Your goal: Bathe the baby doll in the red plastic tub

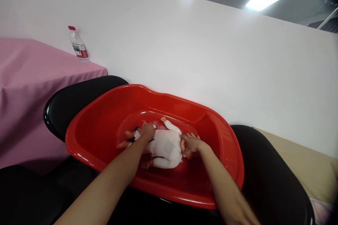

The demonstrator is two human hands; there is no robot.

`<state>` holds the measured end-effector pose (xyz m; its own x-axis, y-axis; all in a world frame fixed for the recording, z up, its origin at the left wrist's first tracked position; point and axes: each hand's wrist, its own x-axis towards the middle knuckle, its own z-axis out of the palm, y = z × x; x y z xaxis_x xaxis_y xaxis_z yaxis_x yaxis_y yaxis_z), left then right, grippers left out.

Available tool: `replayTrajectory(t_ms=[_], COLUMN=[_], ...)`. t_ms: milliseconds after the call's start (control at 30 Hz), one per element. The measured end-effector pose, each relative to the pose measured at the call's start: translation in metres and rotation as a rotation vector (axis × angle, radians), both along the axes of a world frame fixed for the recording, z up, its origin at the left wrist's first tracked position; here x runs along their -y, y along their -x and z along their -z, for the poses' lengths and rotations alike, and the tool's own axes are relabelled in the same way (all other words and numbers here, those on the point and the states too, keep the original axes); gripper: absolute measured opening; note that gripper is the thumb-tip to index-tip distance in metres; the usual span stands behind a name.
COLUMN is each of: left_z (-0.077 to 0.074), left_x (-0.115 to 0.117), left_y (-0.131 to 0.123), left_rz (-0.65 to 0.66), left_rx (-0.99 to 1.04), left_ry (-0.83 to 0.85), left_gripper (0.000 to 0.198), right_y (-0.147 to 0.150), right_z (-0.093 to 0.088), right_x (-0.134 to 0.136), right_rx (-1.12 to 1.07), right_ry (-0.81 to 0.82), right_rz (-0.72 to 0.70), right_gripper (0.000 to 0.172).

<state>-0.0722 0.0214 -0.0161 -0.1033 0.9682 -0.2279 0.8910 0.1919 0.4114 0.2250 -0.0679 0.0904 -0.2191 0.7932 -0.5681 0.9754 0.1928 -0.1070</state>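
A baby doll point(166, 144) in a white long-sleeved top lies in a red baby bathtub point(92, 119), its head to the right and its bare feet to the left. My right hand point(192, 144) is wrapped round the doll's head and hides most of it. At the doll's hip, my left hand point(148, 132) is closed, with the fingers curled downward; what they grip is hidden. Some dark and white cloth shows around the doll's legs beside that hand. One doll arm points to the tub's far side, the other toward me.
Black chairs point(269, 168) stand on both sides under the tub. To the left, a clear bottle point(78, 45) with a red cap stands on a pink-covered table point(39, 59). A white partition wall point(198, 49) rises just behind the tub.
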Motion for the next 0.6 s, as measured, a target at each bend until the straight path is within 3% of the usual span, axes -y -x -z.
replayTrajectory(t_ms=[100, 200, 433, 600], left_z=[-0.01, -0.014, -0.019, -0.027], left_x=[0.005, 0.006, 0.006, 0.011], left_y=[-0.003, -0.006, -0.018, -0.032], left_rz=[-0.028, -0.014, 0.131, 0.351], left_rx=[-0.001, -0.023, 0.0, 0.064], left_ry=[0.03, 0.05, 0.045, -0.061], left_gripper=[0.056, 0.057, 0.049, 0.043], right_y=[0.0, -0.001, -0.004, -0.005], right_z=[0.001, 0.002, 0.0, 0.0], right_x=[0.0, 0.0, 0.002, 0.004], right_rx=[0.016, 0.006, -0.045, -0.034], right_ry=[0.012, 0.007, -0.04, -0.068], right_rz=[-0.019, -0.006, 0.042, 0.074], right_gripper=[0.154, 0.156, 0.133, 0.122])
